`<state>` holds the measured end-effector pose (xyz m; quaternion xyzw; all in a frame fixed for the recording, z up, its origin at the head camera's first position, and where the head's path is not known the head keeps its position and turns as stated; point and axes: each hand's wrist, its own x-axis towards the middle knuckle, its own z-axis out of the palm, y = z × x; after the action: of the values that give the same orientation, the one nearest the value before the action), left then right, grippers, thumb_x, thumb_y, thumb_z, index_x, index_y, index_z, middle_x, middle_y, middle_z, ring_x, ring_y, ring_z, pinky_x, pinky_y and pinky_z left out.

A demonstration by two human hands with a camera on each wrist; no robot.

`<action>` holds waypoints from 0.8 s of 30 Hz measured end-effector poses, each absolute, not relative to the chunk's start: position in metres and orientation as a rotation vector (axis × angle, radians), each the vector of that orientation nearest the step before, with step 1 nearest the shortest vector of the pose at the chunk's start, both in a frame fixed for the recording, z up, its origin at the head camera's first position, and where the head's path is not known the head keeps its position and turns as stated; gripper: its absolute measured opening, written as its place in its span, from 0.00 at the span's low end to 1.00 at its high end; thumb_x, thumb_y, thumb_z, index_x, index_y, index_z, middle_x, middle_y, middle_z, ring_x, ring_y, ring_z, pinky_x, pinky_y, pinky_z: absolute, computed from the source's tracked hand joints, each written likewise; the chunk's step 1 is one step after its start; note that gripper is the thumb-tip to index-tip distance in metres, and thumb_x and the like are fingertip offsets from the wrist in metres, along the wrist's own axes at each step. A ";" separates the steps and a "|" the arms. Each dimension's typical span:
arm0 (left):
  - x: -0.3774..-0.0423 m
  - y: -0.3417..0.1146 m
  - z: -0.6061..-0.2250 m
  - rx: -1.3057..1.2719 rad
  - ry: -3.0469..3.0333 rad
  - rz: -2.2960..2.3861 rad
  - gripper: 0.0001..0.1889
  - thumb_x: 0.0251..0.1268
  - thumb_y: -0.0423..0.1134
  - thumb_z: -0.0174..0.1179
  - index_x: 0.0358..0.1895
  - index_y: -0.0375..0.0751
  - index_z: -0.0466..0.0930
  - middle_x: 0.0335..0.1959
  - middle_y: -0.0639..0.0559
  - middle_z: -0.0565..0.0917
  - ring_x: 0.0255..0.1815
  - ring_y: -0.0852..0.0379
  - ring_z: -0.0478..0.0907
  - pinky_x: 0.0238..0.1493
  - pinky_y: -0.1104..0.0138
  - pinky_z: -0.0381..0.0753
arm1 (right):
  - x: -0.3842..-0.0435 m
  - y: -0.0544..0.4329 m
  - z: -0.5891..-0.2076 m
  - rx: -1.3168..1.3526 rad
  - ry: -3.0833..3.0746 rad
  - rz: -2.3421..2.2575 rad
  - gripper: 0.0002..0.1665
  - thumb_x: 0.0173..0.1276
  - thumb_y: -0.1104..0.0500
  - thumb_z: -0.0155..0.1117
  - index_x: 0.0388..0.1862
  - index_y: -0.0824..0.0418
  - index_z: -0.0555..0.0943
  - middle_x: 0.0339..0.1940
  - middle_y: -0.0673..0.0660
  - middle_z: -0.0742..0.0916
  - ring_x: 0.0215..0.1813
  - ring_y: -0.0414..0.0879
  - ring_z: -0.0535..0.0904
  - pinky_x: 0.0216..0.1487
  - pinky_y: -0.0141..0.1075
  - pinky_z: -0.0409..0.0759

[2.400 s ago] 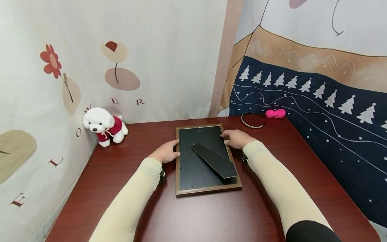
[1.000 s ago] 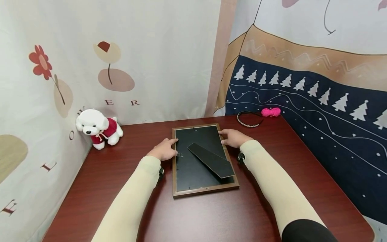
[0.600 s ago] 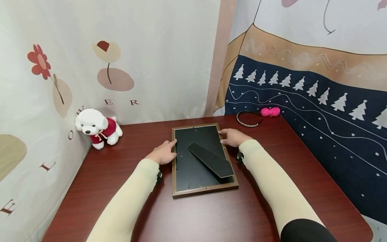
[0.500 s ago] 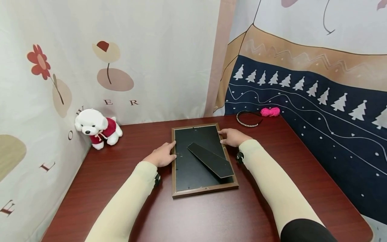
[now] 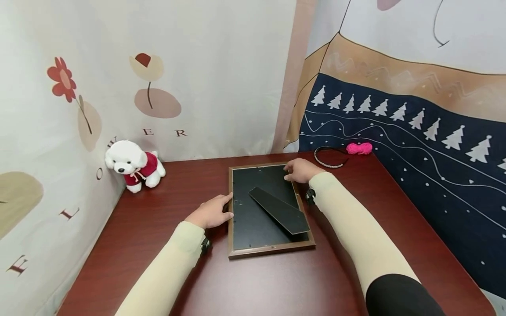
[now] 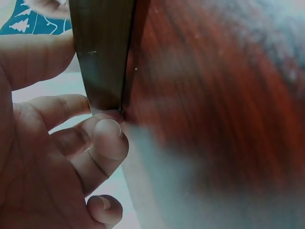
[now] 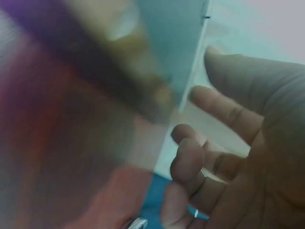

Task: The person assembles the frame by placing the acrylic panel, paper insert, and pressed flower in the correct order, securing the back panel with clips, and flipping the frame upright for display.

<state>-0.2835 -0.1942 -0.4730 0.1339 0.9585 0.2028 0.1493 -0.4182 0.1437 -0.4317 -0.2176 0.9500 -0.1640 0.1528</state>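
A picture frame (image 5: 272,249) lies back side up on the table, brown-edged with a black backing. Its stand (image 5: 278,210) angles across the backing. My left hand (image 5: 210,212) holds the left edge. In the left wrist view, thumb (image 6: 40,59) and index finger meet the frame edge (image 6: 104,52), while other fingers (image 6: 108,138) curl at its side. My right hand (image 5: 302,170) is at the top right corner, fingers loosely bent. In the blurred right wrist view, its fingertips (image 7: 202,95) are beside the frame, with nothing gripped.
A white plush dog (image 5: 136,164) in a red top stands at the back left of the reddish-brown table (image 5: 253,285). A headband (image 5: 330,166) and a pink yarn bundle (image 5: 359,148) lie at the back right. Printed curtains (image 5: 221,79) border the table.
My right hand has moved up along the frame's right side to the top corner, its fingers coming off the edge. My left hand has slid a little nearer along the left edge.
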 end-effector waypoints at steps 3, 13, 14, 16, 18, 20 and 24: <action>-0.283 -0.194 -0.472 0.368 2.750 0.559 0.40 0.78 0.45 0.61 0.86 0.44 0.54 0.82 0.36 0.63 0.81 0.37 0.64 0.75 0.30 0.57 | -0.427 0.125 -0.427 -0.684 2.681 -0.479 0.31 0.78 0.53 0.66 0.76 0.59 0.75 0.74 0.63 0.78 0.75 0.58 0.72 0.76 0.53 0.70; -0.279 -0.188 -0.466 0.331 2.734 0.547 0.40 0.77 0.45 0.63 0.86 0.45 0.55 0.82 0.36 0.63 0.81 0.37 0.63 0.76 0.30 0.55 | -0.439 0.078 -0.420 -0.691 2.575 -0.325 0.41 0.79 0.50 0.64 0.86 0.52 0.62 0.83 0.59 0.69 0.82 0.56 0.65 0.80 0.52 0.64; -0.279 -0.188 -0.466 0.330 2.733 0.547 0.40 0.77 0.46 0.63 0.86 0.45 0.55 0.82 0.36 0.63 0.82 0.37 0.63 0.77 0.31 0.55 | -0.438 0.075 -0.420 -0.688 2.568 -0.310 0.41 0.80 0.50 0.63 0.86 0.52 0.61 0.84 0.58 0.69 0.82 0.56 0.65 0.80 0.53 0.64; -0.280 -0.188 -0.466 0.329 2.736 0.547 0.40 0.77 0.46 0.63 0.86 0.45 0.54 0.83 0.36 0.62 0.82 0.37 0.62 0.77 0.31 0.56 | -0.436 0.070 -0.419 -0.685 2.565 -0.287 0.41 0.80 0.50 0.63 0.86 0.50 0.61 0.84 0.59 0.67 0.83 0.57 0.63 0.80 0.54 0.64; -0.281 -0.189 -0.465 0.324 2.743 0.543 0.40 0.77 0.46 0.63 0.86 0.46 0.54 0.83 0.37 0.62 0.82 0.38 0.62 0.77 0.31 0.56 | -0.435 0.066 -0.418 -0.679 2.581 -0.254 0.40 0.79 0.50 0.63 0.86 0.47 0.62 0.85 0.60 0.65 0.83 0.58 0.63 0.78 0.54 0.66; -0.281 -0.189 -0.465 0.317 2.751 0.539 0.40 0.77 0.46 0.63 0.86 0.45 0.55 0.83 0.37 0.62 0.82 0.38 0.62 0.77 0.31 0.56 | -0.433 0.062 -0.418 -0.659 2.588 -0.224 0.40 0.79 0.49 0.63 0.86 0.44 0.62 0.85 0.62 0.64 0.79 0.58 0.68 0.75 0.53 0.70; -0.281 -0.188 -0.464 0.314 2.752 0.528 0.40 0.77 0.46 0.63 0.86 0.45 0.55 0.83 0.37 0.63 0.82 0.38 0.63 0.77 0.31 0.55 | -0.431 0.056 -0.421 -0.601 2.583 -0.181 0.41 0.79 0.47 0.63 0.86 0.38 0.61 0.83 0.65 0.61 0.64 0.55 0.76 0.65 0.49 0.76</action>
<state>-0.2812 -0.1884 -0.4645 0.1100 0.9634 0.1848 0.1601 -0.4306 0.0557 -0.4214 -0.2195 0.9435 -0.0662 0.2394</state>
